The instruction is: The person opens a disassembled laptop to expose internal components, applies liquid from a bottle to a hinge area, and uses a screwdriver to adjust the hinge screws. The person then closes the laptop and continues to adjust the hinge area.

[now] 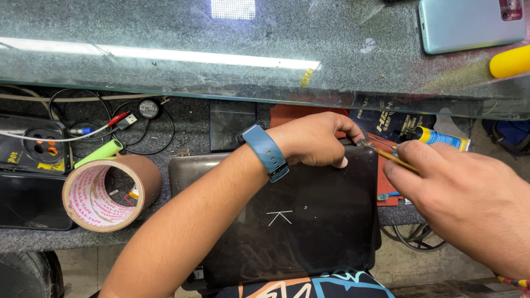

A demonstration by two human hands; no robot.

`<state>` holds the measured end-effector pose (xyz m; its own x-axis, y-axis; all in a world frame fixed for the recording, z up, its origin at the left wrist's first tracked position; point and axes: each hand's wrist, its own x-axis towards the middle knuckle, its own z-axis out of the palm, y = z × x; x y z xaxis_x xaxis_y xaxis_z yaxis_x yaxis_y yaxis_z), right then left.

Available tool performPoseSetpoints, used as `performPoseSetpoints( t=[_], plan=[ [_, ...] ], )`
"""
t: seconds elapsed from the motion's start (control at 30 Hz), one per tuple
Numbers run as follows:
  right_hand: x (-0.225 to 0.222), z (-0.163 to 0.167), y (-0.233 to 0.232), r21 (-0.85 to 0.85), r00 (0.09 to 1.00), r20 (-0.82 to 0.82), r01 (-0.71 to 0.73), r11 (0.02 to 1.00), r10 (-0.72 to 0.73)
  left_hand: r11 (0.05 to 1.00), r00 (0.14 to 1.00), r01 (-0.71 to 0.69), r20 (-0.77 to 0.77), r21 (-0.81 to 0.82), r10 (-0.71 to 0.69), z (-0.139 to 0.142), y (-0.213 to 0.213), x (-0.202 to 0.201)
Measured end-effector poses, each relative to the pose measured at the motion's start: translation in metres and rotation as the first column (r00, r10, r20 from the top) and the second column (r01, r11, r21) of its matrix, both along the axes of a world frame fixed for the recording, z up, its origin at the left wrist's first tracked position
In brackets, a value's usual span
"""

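A dark laptop [309, 221] with its lid shut lies before me on the grey work surface. My left hand [314, 139], with a blue band on the wrist, grips the laptop's far right corner. My right hand [464, 193] pinches a thin yellow-handled tool [395, 159] whose metal tip points at that same corner, next to my left fingers.
A roll of brown tape [107, 190] sits at the left, beside a green marker [99, 153], cables and a black device [33, 146]. A glass shelf [221, 49] above holds a light blue phone [469, 22] and a yellow object [510, 60]. A small yellow-blue tube [439, 137] lies behind the tool.
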<state>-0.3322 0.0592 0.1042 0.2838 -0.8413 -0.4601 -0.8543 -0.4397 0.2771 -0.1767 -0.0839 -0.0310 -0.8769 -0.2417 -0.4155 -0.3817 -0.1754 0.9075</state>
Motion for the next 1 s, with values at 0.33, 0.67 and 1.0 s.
performPoseSetpoints(
  t=[0.33, 0.67, 1.0],
  plan=[
    [0.003, 0.002, -0.003, -0.208, 0.972, 0.188, 0.183, 0.961, -0.144, 1.0, 1.0, 0.008, 0.03, -0.007, -0.008, 0.005, -0.001, 0.002],
    [-0.025, -0.032, -0.005, -0.117, 0.693, 0.629, 0.534, 0.837, -0.354, 1.0, 1.0, 0.009, 0.001, -0.002, -0.009, 0.005, -0.002, 0.003],
    [-0.04, -0.11, 0.01, 0.726, -0.421, 0.678, 0.511, 0.459, -0.603, 1.0, 0.999, -0.02, -0.043, 0.008, 0.02, -0.001, 0.001, 0.0]
  ],
)
